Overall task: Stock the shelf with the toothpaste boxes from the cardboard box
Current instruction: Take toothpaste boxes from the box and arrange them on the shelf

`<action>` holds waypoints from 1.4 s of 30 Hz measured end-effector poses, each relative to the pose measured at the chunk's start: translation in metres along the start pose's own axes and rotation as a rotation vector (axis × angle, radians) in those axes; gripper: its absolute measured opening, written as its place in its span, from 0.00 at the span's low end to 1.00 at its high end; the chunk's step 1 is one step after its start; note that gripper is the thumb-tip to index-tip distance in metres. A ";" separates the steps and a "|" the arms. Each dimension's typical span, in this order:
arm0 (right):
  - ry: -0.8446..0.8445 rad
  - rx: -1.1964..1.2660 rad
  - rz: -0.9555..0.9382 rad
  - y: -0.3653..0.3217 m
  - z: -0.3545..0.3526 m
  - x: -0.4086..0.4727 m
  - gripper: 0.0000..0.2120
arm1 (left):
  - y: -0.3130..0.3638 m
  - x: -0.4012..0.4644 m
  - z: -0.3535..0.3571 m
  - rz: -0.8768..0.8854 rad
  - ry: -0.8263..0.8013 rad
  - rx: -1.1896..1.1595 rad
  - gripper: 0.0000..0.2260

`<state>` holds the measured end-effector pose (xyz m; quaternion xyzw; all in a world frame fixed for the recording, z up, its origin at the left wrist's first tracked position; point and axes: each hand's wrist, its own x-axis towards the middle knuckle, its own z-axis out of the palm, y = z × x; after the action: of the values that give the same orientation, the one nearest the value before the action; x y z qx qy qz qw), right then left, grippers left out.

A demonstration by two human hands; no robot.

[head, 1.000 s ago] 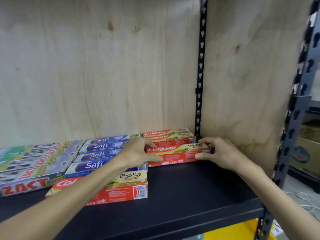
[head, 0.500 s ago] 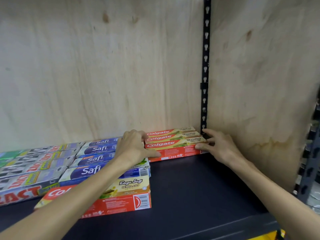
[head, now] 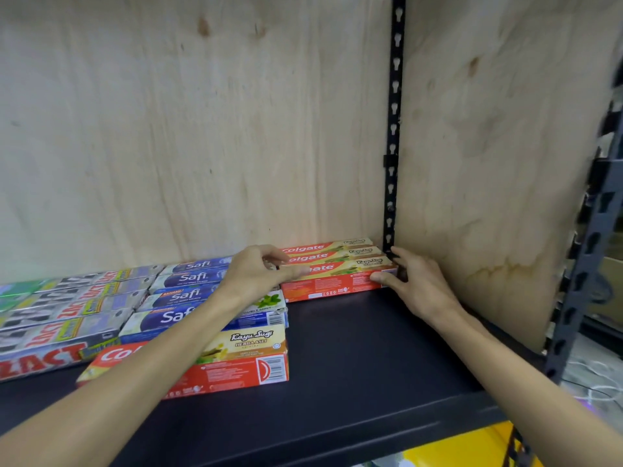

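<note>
A red and gold Colgate toothpaste box (head: 337, 287) lies on the black shelf (head: 371, 365) in the back right corner, tight against two more Colgate boxes (head: 333, 251) behind it. My left hand (head: 256, 274) holds its left end, thumb stretched across the top. My right hand (head: 414, 286) pinches its right end, thumb on the front face and fingers over the top. A further Colgate box (head: 242, 362) lies nearer the front, partly under my left forearm. The cardboard box is out of view.
Blue Safi boxes (head: 182, 294) and grey Zact boxes (head: 60, 318) lie in rows to the left. Plywood panels (head: 488, 163) close the back and right side, with a black slotted upright (head: 392, 129) in the corner. Something yellow (head: 455, 449) shows below the shelf edge.
Both hands have slid the Colgate box back from mid-shelf until it sits against the two boxes at the rear corner. My view has moved closer.
</note>
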<state>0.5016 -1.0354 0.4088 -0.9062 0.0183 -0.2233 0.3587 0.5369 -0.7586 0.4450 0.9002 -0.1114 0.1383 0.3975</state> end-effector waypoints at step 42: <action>-0.315 -0.114 -0.174 -0.030 -0.066 -0.112 0.22 | -0.016 -0.154 -0.053 0.334 -0.120 0.013 0.16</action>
<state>0.3693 -1.0338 0.4276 -0.9469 -0.1038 -0.1076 0.2847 0.3893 -0.6948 0.4166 0.8784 -0.2822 0.1490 0.3557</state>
